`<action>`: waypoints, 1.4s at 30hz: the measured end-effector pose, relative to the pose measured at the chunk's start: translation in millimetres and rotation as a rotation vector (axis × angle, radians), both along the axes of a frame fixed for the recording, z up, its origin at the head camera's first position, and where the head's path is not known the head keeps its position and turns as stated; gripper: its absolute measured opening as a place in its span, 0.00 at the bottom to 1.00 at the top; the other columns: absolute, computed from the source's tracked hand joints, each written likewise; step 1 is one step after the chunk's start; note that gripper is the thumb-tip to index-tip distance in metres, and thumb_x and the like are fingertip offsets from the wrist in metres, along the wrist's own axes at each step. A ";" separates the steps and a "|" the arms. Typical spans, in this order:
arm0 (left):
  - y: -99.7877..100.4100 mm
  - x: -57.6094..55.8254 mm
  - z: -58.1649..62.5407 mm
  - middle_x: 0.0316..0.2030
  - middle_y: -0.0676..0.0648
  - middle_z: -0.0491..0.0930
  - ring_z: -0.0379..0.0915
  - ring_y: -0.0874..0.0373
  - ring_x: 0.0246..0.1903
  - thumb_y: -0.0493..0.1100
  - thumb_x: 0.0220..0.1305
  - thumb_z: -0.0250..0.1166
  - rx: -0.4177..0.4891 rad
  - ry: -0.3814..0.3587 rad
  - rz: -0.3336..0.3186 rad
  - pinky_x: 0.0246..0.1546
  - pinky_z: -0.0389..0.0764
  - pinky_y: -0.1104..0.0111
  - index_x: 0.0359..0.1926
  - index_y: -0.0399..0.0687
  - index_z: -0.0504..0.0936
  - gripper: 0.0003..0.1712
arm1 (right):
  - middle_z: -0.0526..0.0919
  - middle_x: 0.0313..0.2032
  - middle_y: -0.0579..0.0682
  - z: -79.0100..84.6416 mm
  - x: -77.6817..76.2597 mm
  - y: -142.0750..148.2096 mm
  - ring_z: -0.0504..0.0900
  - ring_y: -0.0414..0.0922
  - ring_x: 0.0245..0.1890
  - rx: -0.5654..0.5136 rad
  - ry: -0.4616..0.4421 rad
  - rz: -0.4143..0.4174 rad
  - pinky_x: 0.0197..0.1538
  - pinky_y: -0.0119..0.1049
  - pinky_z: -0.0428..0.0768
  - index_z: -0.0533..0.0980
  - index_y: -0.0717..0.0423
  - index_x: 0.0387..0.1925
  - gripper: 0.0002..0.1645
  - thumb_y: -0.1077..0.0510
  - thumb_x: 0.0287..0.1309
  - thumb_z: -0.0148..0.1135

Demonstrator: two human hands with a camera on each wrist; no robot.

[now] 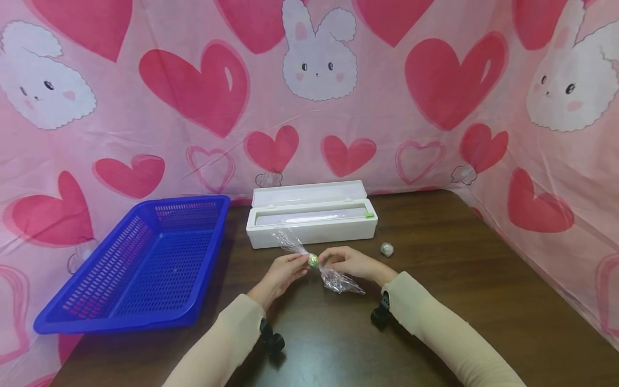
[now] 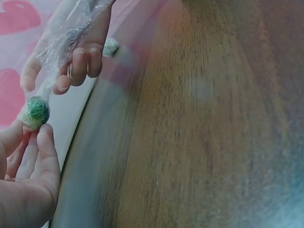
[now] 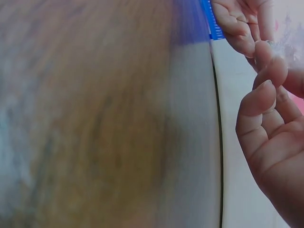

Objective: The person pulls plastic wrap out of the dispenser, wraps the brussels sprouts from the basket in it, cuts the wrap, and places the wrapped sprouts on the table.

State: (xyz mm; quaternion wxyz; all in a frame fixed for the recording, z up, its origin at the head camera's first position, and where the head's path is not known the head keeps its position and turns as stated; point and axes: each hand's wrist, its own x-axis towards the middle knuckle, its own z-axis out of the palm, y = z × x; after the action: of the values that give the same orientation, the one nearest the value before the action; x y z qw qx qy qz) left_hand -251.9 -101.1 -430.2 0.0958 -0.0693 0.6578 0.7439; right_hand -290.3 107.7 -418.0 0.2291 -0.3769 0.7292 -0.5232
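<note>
My left hand (image 1: 282,273) pinches a small green Brussels sprout (image 1: 313,260) wrapped in cling film. In the left wrist view, the thumb and fingertips hold the sprout (image 2: 36,113) from below. My right hand (image 1: 352,262) is just right of it, its fingers curled at the twisted neck of the cling film (image 1: 340,281). One loose end of film spreads toward the near right, another toward the far left. In the right wrist view, the right hand (image 3: 270,123) has thumb and index close together, and the sprout is mostly hidden behind fingers.
Behind the hands stands a white cling film box (image 1: 311,231), lid raised, with a green cutter on its slot. A second wrapped sprout (image 1: 387,249) lies right of the box. At the left is a blue perforated basket (image 1: 205,285). A patterned pink cloth hangs behind the brown table (image 1: 483,279).
</note>
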 end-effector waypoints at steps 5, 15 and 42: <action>-0.1 -0.3 0.7 0.32 0.45 0.80 0.77 0.59 0.31 0.37 0.61 0.61 -0.010 -0.016 0.002 0.37 0.77 0.70 0.51 0.27 0.73 0.20 | 0.79 0.43 0.51 -1.3 -1.1 0.8 0.76 0.46 0.42 -0.003 -0.012 0.029 0.46 0.39 0.73 0.77 0.61 0.45 0.11 0.64 0.60 0.56; 2.0 3.0 0.0 0.33 0.44 0.80 0.77 0.59 0.32 0.35 0.62 0.60 -0.012 0.012 -0.024 0.39 0.77 0.67 0.50 0.25 0.73 0.18 | 0.79 0.35 0.54 2.0 1.5 -5.0 0.73 0.44 0.24 0.008 -0.025 -0.086 0.27 0.36 0.74 0.79 0.58 0.41 0.10 0.60 0.60 0.57; 0.2 7.1 4.0 0.39 0.44 0.77 0.75 0.56 0.38 0.34 0.63 0.57 0.040 0.080 -0.115 0.48 0.73 0.62 0.51 0.24 0.71 0.18 | 0.76 0.31 0.58 -2.3 5.2 -21.8 0.77 0.44 0.25 -0.039 -0.242 -0.218 0.31 0.38 0.79 0.70 0.66 0.43 0.16 0.56 0.64 0.54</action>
State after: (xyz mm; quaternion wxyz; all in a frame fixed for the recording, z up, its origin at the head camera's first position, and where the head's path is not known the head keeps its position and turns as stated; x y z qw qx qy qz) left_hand -244.8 -100.9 -426.2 0.1135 0.0002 0.6488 0.7524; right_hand -285.1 85.9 -420.3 0.2497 -0.2342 0.7227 -0.6004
